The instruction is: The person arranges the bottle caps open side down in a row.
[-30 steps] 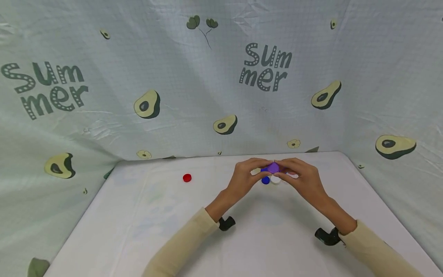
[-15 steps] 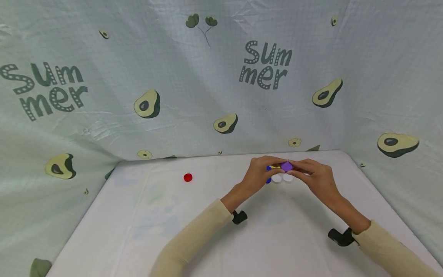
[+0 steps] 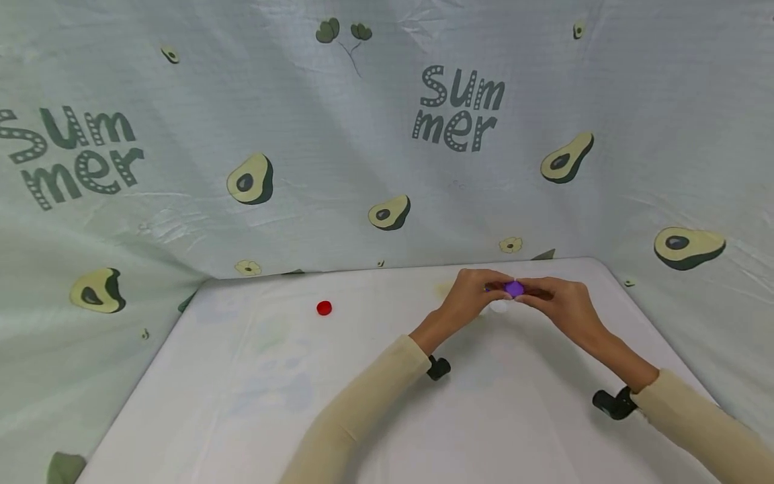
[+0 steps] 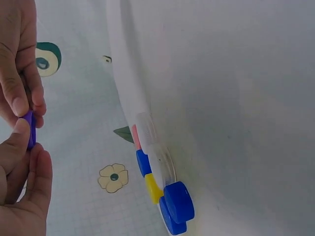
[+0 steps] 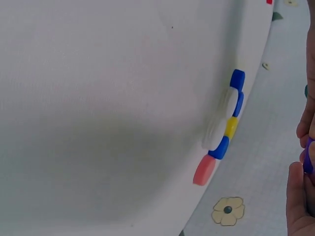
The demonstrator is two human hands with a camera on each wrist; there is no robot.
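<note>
A small purple bottle cap point(image 3: 514, 289) is held up over the far part of the table, between both hands. My left hand point(image 3: 470, 296) pinches its left side with thumb and fingers, and my right hand point(image 3: 565, 306) pinches the right side. In the left wrist view the purple cap point(image 4: 32, 130) is seen edge-on between the fingertips. Below the hands, a cluster of caps lies on the table: blue caps point(image 4: 179, 202), white or clear caps point(image 4: 161, 164), a yellow cap point(image 5: 231, 128) and a pink cap point(image 5: 204, 170). In the head view the hands hide most of them.
A red cap point(image 3: 324, 308) lies alone on the white table point(image 3: 260, 376), left of the hands. Behind the table hangs a pale curtain point(image 3: 338, 134) printed with avocados and lettering. Black wrist cameras point(image 3: 615, 403) hang under the sleeves.
Both hands have moved to the right together with the purple cap. They now cover more of the cap cluster in the head view. The red cap stays put on the table.
</note>
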